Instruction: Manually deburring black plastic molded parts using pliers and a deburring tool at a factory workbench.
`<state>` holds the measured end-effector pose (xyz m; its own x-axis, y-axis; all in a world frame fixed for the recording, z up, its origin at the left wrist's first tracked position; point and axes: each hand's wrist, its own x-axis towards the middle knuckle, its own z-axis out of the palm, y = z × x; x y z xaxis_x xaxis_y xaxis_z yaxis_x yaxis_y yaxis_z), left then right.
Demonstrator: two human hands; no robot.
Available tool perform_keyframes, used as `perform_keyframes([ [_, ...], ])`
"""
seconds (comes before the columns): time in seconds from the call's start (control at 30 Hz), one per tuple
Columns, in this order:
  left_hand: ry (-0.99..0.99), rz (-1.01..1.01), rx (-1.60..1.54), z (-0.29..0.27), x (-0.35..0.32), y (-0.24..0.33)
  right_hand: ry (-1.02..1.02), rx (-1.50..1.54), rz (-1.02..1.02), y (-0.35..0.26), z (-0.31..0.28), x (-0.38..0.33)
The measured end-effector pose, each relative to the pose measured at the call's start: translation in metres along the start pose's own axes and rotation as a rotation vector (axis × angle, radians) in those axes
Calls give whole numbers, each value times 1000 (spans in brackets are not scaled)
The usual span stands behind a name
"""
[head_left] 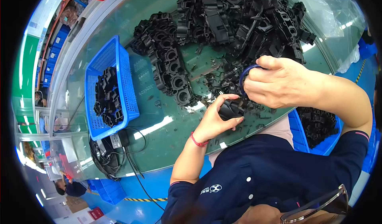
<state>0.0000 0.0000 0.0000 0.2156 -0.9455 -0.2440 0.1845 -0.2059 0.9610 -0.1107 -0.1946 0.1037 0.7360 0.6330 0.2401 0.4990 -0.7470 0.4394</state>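
a small white label (115, 140) sits on a black box by the cables at the counter's near left edge, just below the blue basket. down on the floor at lower left lies a red rectangular package (96, 213) beside a brown cardboard box (74, 203). no screens show.

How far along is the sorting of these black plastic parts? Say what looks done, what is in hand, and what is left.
Done: a few parts lie in the blue basket. In hand: the left hand holds one black part; the right hand grips a blue-handled tool. Left: the large pile of black parts on the table.
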Motion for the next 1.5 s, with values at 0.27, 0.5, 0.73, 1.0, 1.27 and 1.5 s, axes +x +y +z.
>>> perform_keyframes([
  [0.27, -30, -6, -70, 0, -1, -1, -34, 38, -34, 3, -4, 3],
  [0.5, -51, -17, -99, -1, -2, -1, -4, 67, -37, 3, -3, 1],
  [0.73, -63, -15, -102, -1, -1, 1, 29, 97, -1, 4, 3, -5],
  [1.0, -54, -23, -140, -3, -2, 1, 25, 138, 61, 6, 7, -11],
  [1.27, -48, -3, -139, -2, -3, 5, 53, 259, 223, 7, 9, -13],
  [1.5, -19, -13, -125, -3, -2, 1, 29, 168, 125, 8, 5, -8],
])
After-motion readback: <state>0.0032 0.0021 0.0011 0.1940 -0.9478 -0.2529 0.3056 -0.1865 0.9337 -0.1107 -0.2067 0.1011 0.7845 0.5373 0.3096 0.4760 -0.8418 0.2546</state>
